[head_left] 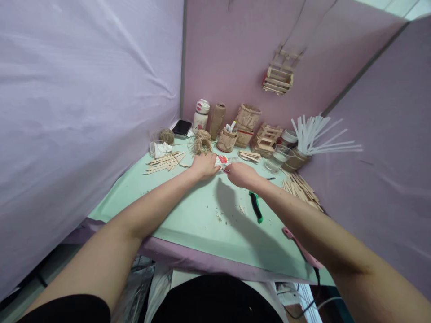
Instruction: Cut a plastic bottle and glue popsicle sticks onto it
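Black clothing point(215, 300) is filling the bottom centre of the frame. Farther up, a pink corded tool point(305, 251) is lying at lower right, and a green-and-black tool point(256, 207) is resting right of centre. Mid-frame, the left hand point(204, 166) is gripping a red-and-white piece point(222, 160); the right hand point(241, 174) is curling beside it, its grasp unclear. Behind, twine point(202, 142) is sitting near a pen cup point(226, 141).

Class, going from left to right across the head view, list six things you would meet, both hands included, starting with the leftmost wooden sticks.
Leftmost wooden sticks → left hand → red-and-white item → right hand → clear glass → long white sticks
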A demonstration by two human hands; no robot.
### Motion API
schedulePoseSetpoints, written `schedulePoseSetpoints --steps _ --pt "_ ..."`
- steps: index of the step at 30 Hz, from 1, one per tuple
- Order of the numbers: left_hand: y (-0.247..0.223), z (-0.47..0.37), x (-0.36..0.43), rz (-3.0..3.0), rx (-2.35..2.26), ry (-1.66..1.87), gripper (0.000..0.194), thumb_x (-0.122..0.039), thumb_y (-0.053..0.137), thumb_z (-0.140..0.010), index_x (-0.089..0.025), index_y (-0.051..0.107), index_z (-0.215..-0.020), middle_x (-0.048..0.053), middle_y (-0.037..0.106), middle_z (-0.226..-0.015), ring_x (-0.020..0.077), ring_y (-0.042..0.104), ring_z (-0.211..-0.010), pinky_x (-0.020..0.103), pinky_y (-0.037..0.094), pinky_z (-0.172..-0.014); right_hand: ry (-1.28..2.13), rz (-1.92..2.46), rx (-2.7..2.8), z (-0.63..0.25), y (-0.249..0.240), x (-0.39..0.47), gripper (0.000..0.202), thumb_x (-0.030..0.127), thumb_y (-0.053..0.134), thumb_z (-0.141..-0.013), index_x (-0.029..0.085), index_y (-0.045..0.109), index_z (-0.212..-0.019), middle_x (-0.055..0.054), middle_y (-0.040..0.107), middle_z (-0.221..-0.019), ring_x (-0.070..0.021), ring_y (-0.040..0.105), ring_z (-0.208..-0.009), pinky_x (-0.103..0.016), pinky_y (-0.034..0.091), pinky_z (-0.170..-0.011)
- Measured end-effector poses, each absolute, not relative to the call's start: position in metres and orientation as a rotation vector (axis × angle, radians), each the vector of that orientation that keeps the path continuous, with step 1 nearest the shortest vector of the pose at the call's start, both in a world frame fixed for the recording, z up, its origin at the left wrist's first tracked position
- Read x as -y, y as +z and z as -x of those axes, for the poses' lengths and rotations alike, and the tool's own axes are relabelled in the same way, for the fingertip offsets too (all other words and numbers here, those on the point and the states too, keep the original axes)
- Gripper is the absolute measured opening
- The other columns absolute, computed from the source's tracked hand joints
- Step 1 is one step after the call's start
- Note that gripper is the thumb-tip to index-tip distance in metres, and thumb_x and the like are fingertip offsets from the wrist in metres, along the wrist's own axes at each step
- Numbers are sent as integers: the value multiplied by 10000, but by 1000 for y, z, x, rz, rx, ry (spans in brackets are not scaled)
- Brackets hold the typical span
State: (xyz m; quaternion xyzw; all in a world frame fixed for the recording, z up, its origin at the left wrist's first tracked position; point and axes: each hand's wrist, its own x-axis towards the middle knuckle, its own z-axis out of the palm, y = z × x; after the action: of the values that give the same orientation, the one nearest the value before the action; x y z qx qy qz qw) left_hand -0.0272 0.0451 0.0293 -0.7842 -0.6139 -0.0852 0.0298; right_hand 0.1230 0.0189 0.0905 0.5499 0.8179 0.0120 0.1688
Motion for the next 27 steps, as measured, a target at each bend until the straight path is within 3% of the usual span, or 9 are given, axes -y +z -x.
schedulePoseSetpoints --steps 5,17,27 --pt "28 24 -42 2385 1883 -293 522 -507 418 -961 -124 507 -1303 184 618 -1255 332 593 -1119 401 449 -860 185 -1658 -2470 -137 87 -19 356 232 343 -967 211 668 -1111 -134 707 -1093 -254 655 -1034 -298 464 -746" --pt "28 20 -35 2383 1908 -294 508 -481 444 -963 -122 490 -1319 197 594 -1278 341 562 -1134 415 425 -879 141 -1678 -2359 -115 89 -9 372 73 376 -912 151 637 -1164 -175 687 -1177 -256 656 -1084 -312 484 -795" --pt "28 22 -41 2385 1933 -288 504 -501 421 -965 -129 517 -1291 197 594 -1290 331 586 -1127 404 438 -865 116 -1655 -2465 -133 77 -24 359 151 367 -917 197 671 -1101 -148 710 -1072 -266 657 -1012 -316 463 -758"
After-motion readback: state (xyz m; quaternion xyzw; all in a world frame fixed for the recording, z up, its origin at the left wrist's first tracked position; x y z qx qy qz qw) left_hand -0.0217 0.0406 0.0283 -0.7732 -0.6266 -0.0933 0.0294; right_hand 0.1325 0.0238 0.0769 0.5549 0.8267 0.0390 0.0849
